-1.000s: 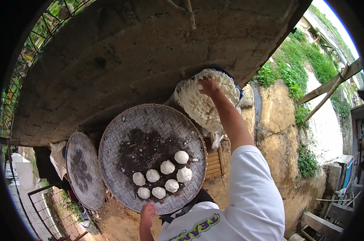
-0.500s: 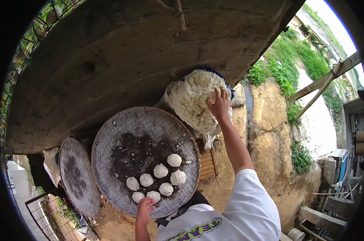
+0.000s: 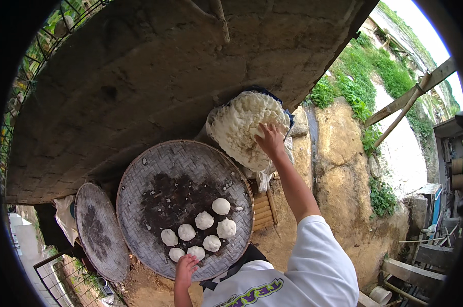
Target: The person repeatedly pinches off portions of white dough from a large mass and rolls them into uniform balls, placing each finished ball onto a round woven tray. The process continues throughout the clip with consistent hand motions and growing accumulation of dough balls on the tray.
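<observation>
My right hand (image 3: 270, 139) reaches into a sack heaped with a white, crumbly, dough-like mass (image 3: 236, 123). Its fingers are spread and press into the surface near the sack's right side; the fingertips are partly hidden in the mass. My left hand (image 3: 186, 266) hovers at the near rim of a large round woven tray (image 3: 149, 158), fingers loosely stretched and empty. Beside it lies a white ball (image 3: 195, 252), one of several round lumps grouped on the near right part of the tray. Another white ball (image 3: 221, 206) is the farthest of that group.
A smaller round woven tray (image 3: 101, 230) leans at the left. A tall rough wall (image 3: 139, 87) rises behind the sack. A slatted bamboo piece (image 3: 263, 211) is between the tray and bare ground (image 3: 344, 204). Wooden poles (image 3: 413, 97) stand at the right.
My right hand has shifted left and slightly down across the white mass toward its middle. My left hand stays near the tray's rim. The whole view has tilted slightly.
</observation>
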Tool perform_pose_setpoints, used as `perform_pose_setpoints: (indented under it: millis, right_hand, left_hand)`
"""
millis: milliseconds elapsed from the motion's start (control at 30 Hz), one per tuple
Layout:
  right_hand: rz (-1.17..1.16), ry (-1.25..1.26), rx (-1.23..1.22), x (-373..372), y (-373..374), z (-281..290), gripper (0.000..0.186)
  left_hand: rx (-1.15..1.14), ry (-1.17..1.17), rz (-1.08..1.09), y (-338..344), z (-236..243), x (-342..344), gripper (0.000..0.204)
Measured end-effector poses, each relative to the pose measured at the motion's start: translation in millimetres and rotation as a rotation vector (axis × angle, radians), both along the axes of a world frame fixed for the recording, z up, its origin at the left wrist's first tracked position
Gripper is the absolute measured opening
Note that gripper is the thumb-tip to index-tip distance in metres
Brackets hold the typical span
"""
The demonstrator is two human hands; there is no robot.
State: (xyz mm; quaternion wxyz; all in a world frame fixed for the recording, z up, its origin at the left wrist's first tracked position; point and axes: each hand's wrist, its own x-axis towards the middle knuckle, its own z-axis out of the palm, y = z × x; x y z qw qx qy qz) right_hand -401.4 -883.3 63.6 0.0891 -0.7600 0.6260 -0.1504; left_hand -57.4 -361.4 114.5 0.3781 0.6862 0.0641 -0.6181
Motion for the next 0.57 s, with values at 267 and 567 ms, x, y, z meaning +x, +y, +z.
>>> perform_pose_setpoints:
  millis: [267, 567]
  right_hand:
    - [0.035, 0.013, -0.017, -9, 11, -3, 0.093]
    - [-0.03, -0.368, 0.271, -28, -30, 16, 0.068]
  left_hand:
    - [-0.017, 0.007, 0.035, 1, 0, 1, 0.041]
    - [-0.009, -0.005, -0.002, 1, -11, 7, 0.049]
